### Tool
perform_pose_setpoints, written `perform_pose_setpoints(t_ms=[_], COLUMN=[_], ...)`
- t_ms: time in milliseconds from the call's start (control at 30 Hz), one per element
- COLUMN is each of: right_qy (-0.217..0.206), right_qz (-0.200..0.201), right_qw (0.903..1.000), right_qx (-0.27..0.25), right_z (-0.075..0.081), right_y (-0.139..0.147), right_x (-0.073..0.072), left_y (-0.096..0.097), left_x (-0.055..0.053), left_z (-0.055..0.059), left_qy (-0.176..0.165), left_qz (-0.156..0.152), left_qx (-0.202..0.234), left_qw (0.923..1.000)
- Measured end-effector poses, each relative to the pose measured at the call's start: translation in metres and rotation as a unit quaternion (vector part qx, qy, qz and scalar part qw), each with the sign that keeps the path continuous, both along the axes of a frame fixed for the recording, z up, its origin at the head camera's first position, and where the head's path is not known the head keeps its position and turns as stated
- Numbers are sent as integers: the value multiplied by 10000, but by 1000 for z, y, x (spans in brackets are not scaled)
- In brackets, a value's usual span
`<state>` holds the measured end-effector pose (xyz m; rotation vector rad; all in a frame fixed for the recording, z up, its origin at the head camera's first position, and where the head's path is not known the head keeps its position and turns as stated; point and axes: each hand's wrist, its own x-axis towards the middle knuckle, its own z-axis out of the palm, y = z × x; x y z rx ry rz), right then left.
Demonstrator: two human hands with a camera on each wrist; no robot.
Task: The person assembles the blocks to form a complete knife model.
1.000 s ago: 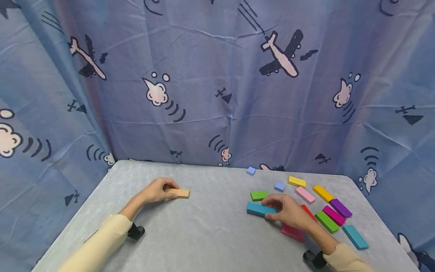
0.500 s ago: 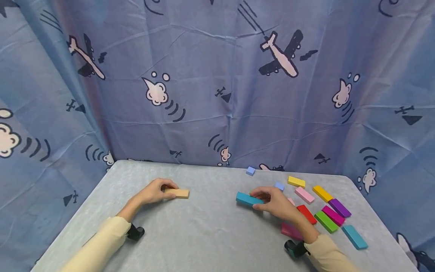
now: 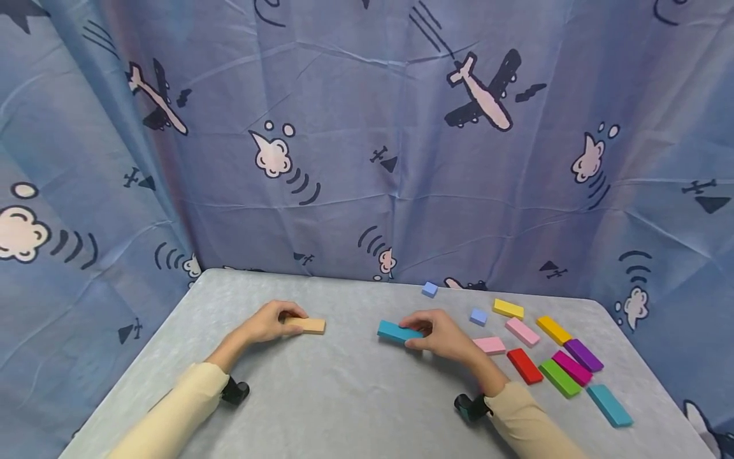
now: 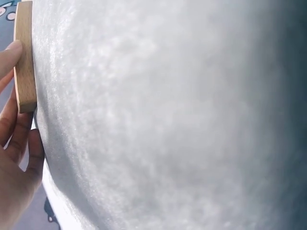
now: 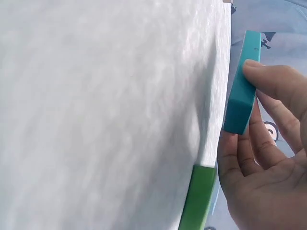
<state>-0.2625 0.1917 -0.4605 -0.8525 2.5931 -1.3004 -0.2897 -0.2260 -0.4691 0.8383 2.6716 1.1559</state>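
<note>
My left hand (image 3: pixel 268 322) pinches a plain wooden block (image 3: pixel 313 326) on the left part of the table. The left wrist view shows the thumb against the face of this wooden block (image 4: pixel 26 62). Nearer the middle, my right hand (image 3: pixel 443 334) holds a teal block (image 3: pixel 394 331) by its right end, thumb on the near side. In the right wrist view the teal block (image 5: pixel 243 91) seems raised a little off the table. Behind it in that view lies a green block (image 5: pixel 197 199), which my right hand hides in the head view.
On the right of the grey-covered table (image 3: pixel 344 395) lie several loose blocks, among them a red block (image 3: pixel 524 366), a purple block (image 3: pixel 583 355) and another teal block (image 3: pixel 610 405). Two small blue blocks sit farther back. A patterned blue curtain (image 3: pixel 321 159) hangs behind the table.
My right hand has carried the teal block leftward and slightly away from me, from beside the loose blocks toward the middle. My left hand and the wooden block stay in place.
</note>
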Motion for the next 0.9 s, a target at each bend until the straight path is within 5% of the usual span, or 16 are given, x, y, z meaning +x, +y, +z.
perform_pose_setpoints(t_ms=[900], right_qy=[-308], right_qz=[454], right_qw=[9985], right_qx=[-79], right_z=[-2], right_y=[-74], right_x=[-27], left_y=[1], left_x=[-5], left_z=[3], left_qy=[-129], left_qz=[-78], left_qx=[-55], left_qw=[9999])
